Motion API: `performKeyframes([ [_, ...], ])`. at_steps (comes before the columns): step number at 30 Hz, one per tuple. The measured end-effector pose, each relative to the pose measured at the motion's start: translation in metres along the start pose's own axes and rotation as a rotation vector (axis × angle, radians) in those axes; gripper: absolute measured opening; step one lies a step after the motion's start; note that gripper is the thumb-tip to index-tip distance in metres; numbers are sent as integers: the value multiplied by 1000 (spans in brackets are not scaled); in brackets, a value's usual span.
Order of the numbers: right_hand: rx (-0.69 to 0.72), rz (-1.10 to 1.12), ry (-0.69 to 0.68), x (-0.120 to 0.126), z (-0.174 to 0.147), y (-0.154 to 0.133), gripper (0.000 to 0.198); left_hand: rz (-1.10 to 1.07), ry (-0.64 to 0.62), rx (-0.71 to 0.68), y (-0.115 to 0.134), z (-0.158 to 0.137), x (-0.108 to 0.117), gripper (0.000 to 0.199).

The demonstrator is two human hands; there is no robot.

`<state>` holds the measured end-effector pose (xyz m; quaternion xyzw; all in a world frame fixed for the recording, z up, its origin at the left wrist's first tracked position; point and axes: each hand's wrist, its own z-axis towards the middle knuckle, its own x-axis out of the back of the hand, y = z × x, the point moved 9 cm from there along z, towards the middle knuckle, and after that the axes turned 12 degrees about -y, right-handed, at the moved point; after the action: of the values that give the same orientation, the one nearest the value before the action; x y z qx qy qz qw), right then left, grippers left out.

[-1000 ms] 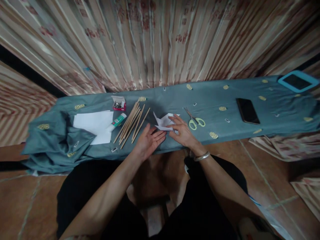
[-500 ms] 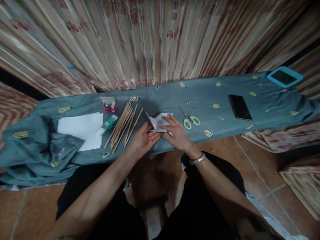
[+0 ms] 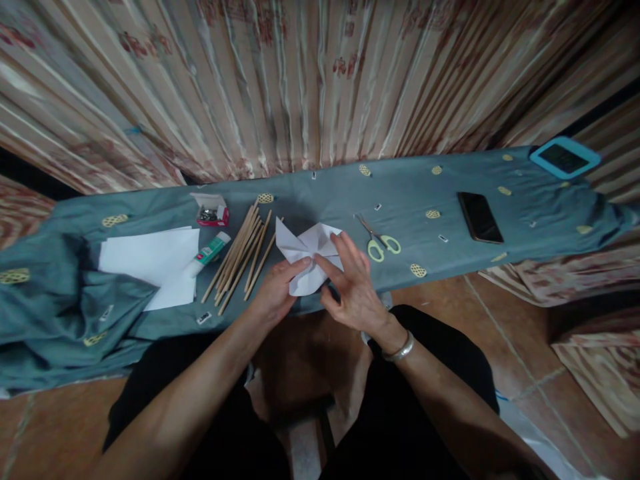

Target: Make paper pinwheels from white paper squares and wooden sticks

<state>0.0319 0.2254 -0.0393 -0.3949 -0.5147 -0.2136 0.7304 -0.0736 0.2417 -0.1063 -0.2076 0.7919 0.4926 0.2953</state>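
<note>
A white paper pinwheel (image 3: 305, 280) with folded blades is held up near the front edge of the cloth-covered surface. My left hand (image 3: 275, 290) is closed on its lower left side, thumb on top and the other fingers mostly hidden underneath. Over its right side is my right hand (image 3: 353, 283), fingers spread, the index fingertip touching near the pinwheel's middle. Another fingertip rests by the right blade, and the thumb is near the lower edge. Just left of the pinwheel lie several thin wooden sticks (image 3: 240, 257); green-handled scissors (image 3: 377, 241) lie to its right, blades apart.
A glue stick (image 3: 213, 247) lies beside white paper sheets (image 3: 150, 260). Behind it is an open small red box (image 3: 210, 210) of metal pieces. A phone (image 3: 480, 217) and a blue-framed device (image 3: 565, 157) lie at right. Curtains (image 3: 320, 87) hang along the back.
The pinwheel has come nearer to me and slightly left, tilted so its blades show. My left hand, earlier palm up beneath it, now has its thumb on top.
</note>
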Motion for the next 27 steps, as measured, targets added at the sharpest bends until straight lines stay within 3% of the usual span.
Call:
performKeyframes([
  [8,27,70,22,4,-7,-6,63,63,33,-49,4,-2,3,33],
  [27,96,230,91,20,-11,-10,45,169,64,-79,8,-3,4,26],
])
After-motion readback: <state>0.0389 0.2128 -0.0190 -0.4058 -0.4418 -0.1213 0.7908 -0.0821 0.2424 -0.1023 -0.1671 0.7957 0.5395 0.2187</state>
